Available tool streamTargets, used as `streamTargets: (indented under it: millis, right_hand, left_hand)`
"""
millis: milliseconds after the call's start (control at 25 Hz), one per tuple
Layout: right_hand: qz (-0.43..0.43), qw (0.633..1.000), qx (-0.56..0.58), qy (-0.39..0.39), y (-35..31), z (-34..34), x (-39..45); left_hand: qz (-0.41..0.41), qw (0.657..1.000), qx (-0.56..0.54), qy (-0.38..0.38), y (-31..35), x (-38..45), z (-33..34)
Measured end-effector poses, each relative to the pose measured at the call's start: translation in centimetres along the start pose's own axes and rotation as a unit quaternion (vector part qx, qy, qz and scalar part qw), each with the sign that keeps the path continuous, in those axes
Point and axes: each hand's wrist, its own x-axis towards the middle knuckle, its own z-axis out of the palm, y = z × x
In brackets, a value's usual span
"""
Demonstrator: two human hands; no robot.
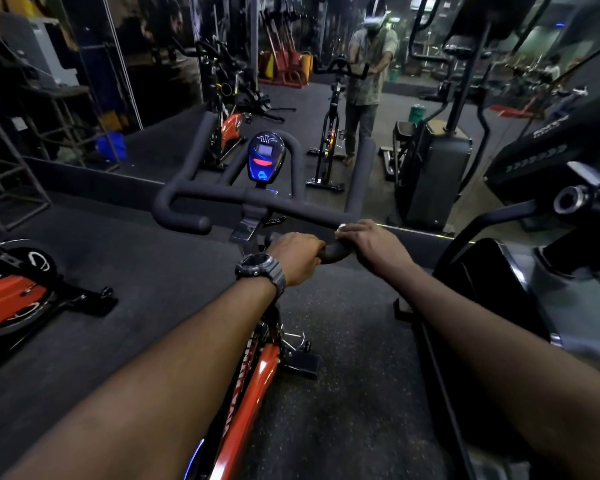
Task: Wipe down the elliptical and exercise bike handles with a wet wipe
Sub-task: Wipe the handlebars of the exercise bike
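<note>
At far left, a second exercise bike (13, 299) with a red frame lies low on the dark rubber floor (160, 271). Right of it, the left forearm extends forward, a dark wristwatch (260, 268) on the wrist; the left hand (297, 256) has its fingers curled over the near right end of the black handlebar (257, 199) and grips it, knuckles up. Beyond, on the bar's centre, a blue-lit console (266, 157) shows a small screen and a red band; its markings cannot be read. Below the hands runs the red bike frame (253, 386), with white lettering too foreshortened to read. Just right of the left hand, the right hand (371, 242) wraps the same bar end, fingers curled round it; a small pale patch at the fingertips may be the wet wipe (342, 226), though this cannot be confirmed. At far right stands the black elliptical (548, 188), its grey lettering blurred. A wall mirror (326, 64) ahead reflects a standing person (369, 64).
</note>
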Motion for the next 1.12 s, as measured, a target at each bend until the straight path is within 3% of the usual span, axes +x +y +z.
streamTargets:
  millis: [200,360,600,680,800,920,1040,1120]
  right_hand:
    - [-0.001,0.996,-0.019,0.083,-2.5,2.4,-2.4]
    - [0.117,0.987,0.036,0.099,-0.9,2.4,-0.9]
    - [0.253,0.923,0.188,0.221,-5.8,4.9,-3.2]
    - [0.358,0.859,0.268,0.249,-6.0,4.6,-2.1]
    - [0.464,0.733,0.404,0.291,-8.3,6.1,-1.7]
    - [0.504,0.601,0.527,0.327,-7.6,5.9,-0.4]
    - [0.538,0.503,0.607,0.300,-5.4,5.2,1.4]
    - [0.535,0.415,0.677,0.289,-6.9,5.9,1.0]
  left_hand:
    - [-0.008,1.000,-0.021,-0.006,0.0,0.2,0.3]
    - [-0.014,0.999,-0.029,0.008,0.3,0.1,0.3]
    - [-0.008,0.998,-0.049,0.038,0.2,0.1,0.8]
    - [-0.009,0.998,-0.050,0.045,0.4,0.1,0.9]
    - [-0.010,0.997,-0.046,0.053,0.5,-0.3,1.0]
    - [-0.003,0.997,-0.043,0.062,0.6,-0.3,1.0]
    - [-0.010,0.997,-0.048,0.065,0.9,-0.5,0.9]
    - [-0.013,0.996,-0.059,0.073,0.7,-0.6,1.1]
